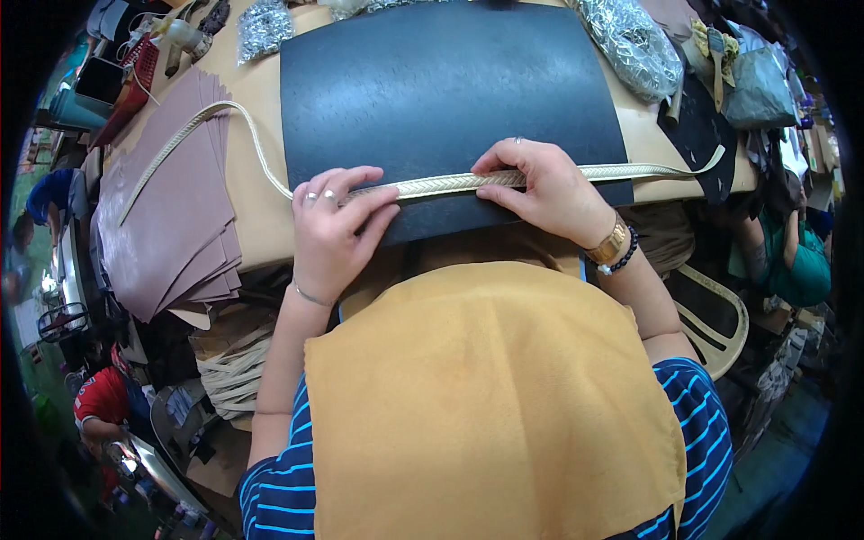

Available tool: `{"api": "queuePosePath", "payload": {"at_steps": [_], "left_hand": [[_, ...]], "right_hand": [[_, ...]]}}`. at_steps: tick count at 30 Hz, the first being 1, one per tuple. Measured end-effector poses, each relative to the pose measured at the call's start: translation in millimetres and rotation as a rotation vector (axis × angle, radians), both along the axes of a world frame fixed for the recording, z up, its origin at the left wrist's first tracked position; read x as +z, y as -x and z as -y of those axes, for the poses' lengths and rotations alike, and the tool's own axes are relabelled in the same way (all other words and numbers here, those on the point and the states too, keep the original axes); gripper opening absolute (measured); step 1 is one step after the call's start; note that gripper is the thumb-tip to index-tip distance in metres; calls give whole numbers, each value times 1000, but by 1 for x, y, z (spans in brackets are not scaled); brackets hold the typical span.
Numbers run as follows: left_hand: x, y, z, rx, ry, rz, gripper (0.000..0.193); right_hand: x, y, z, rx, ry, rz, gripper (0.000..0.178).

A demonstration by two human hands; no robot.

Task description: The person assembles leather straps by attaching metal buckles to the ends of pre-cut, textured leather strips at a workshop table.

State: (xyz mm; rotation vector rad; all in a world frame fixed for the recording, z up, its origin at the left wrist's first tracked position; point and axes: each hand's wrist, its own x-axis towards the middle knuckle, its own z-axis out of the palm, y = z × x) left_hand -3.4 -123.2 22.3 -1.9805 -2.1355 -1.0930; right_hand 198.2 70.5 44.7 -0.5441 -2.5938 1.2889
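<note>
A long cream braided strap (436,186) stretches sideways across the near part of a black mat (450,99). Its left end curves up and over a stack of mauve sheets, and its right end reaches past the mat's right side. My left hand (335,225), with rings on it, has its fingers closed on the strap near the mat's left edge. Toward the mat's right side, my right hand (549,189) pinches the strap between thumb and fingers. The stretch between both hands is nearly straight.
Mauve sheets (171,198) lie stacked at the table's left. Clear bags of shiny metal pieces (634,49) sit at the back, near a brush (717,67) at the right. A yellow cloth (495,387) covers my lap. Bundled cream strips (236,373) hang below the table's left side.
</note>
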Motion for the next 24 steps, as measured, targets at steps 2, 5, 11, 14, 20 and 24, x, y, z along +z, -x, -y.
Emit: {"api": "queuePosePath", "payload": {"at_steps": [2, 5, 11, 14, 20, 24], "left_hand": [[-1, -6, 8, -69, -148, 0, 18], [8, -19, 8, -192, -129, -19, 23], [19, 5, -2, -149, 152, 309, 10], [18, 45, 26, 153, 226, 396, 9], [16, 163, 119, 508, 342, 270, 18], [29, 181, 135, 763, 575, 88, 21]], "right_hand": [[1, 2, 4, -12, -3, -57, 20], [5, 13, 16, -11, 1, -176, 20], [17, 26, 26, 203, -52, -164, 23], [13, 12, 0, 134, -56, -75, 23], [16, -36, -51, -35, 218, 163, 18], [0, -51, -59, -130, 194, 106, 20]]}}
